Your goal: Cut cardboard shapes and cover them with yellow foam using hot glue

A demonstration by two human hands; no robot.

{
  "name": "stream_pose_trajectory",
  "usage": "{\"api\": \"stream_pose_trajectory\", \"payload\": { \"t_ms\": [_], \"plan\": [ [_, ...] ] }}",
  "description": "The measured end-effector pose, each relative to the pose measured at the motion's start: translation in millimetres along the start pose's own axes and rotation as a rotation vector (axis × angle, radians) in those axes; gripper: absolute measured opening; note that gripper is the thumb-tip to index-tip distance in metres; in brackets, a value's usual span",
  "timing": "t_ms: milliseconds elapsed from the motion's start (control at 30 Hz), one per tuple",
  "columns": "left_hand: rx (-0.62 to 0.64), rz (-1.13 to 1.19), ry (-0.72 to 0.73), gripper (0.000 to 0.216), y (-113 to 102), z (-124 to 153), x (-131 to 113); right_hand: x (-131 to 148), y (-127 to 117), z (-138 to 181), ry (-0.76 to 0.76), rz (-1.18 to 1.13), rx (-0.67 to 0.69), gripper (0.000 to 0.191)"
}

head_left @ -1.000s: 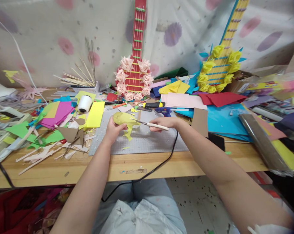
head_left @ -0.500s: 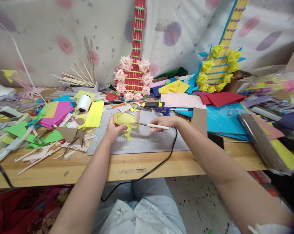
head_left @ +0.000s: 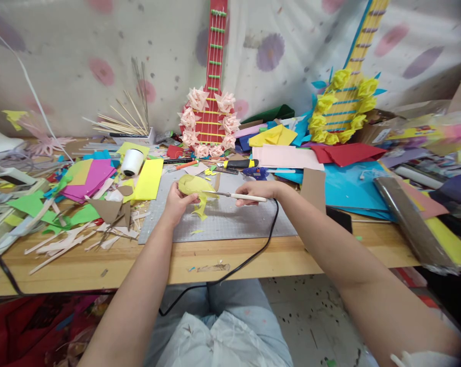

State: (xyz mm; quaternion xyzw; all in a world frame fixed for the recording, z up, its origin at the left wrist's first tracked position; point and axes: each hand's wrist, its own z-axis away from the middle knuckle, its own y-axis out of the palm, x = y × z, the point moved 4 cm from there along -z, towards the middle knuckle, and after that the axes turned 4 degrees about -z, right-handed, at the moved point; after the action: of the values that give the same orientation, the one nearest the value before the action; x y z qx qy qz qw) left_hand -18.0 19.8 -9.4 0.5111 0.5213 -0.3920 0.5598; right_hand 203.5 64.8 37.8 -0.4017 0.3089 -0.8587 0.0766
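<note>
My left hand (head_left: 179,204) is closed on a rounded piece of yellow-green paper (head_left: 192,184), thumb on top, above the cutting mat. My right hand (head_left: 255,191) is wrapped round the white handles of a pair of scissors (head_left: 249,197). The scissors point left, and their metal blades meet the paper's right edge; the yellow paper partly hides the tips. A curled yellow strip (head_left: 202,209) hangs beneath the paper. Below both hands lies the grey cutting mat (head_left: 238,224), with a small yellow scrap on it.
Behind the mat stands a red paper guitar (head_left: 209,122) with pink flowers; a yellow one (head_left: 341,109) leans farther right. Paper scraps (head_left: 70,237) crowd the left side. A black cable (head_left: 249,262) crosses the table's front edge. Blue sheets (head_left: 353,188) lie to the right.
The scissor blades and the paper have shifted very slightly against each other. Both hands stay almost in the same place.
</note>
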Motion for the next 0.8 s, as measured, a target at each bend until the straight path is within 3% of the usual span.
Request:
{"api": "stream_pose_trajectory", "payload": {
  "t_ms": [467, 800],
  "plan": [
    [-0.003, 0.012, -0.008, 0.053, -1.2, -1.1, 0.4, -2.8, -5.2, -3.3, 0.050, -0.019, -0.093, 0.052],
    [0.007, 0.000, 0.016, 0.055, 0.6, 1.3, -4.7, 2.7, -12.2, -5.5, 0.016, 0.002, -0.028, 0.048]
  ]
}}
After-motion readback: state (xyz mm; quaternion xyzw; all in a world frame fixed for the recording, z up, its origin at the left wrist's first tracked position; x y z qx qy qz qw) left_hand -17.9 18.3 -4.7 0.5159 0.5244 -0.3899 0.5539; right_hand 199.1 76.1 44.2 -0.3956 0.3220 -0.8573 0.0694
